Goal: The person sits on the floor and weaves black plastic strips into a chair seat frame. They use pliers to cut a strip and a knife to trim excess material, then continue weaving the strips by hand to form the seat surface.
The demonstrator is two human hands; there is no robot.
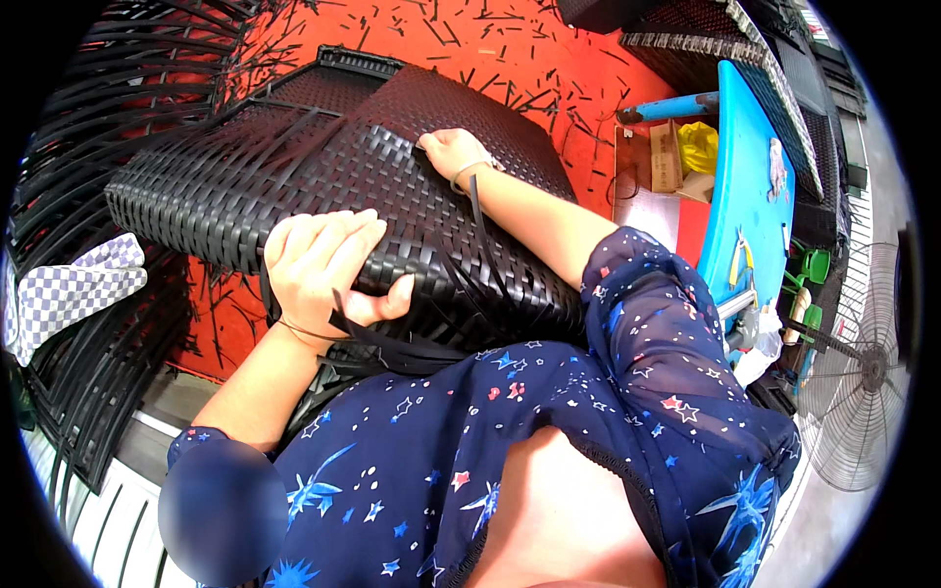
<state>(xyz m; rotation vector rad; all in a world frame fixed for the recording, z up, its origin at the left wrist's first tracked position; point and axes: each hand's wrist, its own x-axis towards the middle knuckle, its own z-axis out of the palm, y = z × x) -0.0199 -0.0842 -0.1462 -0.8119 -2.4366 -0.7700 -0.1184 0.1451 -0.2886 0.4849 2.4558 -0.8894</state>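
And here we are with the black woven piece [338,181] lying across the middle of the view, its near edge tucked right up against the patterned top [412,461], so there is barely any room on that side. Hands apart, both on the weave! The left hand [325,265] sits at the near rim, fingers bent over the rounded edge, thumb standing off toward the right; whether it squeezes anything cannot be told. Up goes the eye to the right hand [456,157], out on the top face with fingers curled down on the strands, and what sits beneath those fingertips is hidden. Between the two, loose black strips [480,245] poke up and trail over the near edge. Look left: the piece's end runs close to the long curved strips [83,392], a tight side, with a checked cloth [83,289] draped there. Beyond the far edge, more space, red floor [328,24] strewn with dark offcuts. To the right, a red gap, then the blue panel [745,186] bounds that side, a cardboard box [667,157] and yellow bag [698,147] just beside it.
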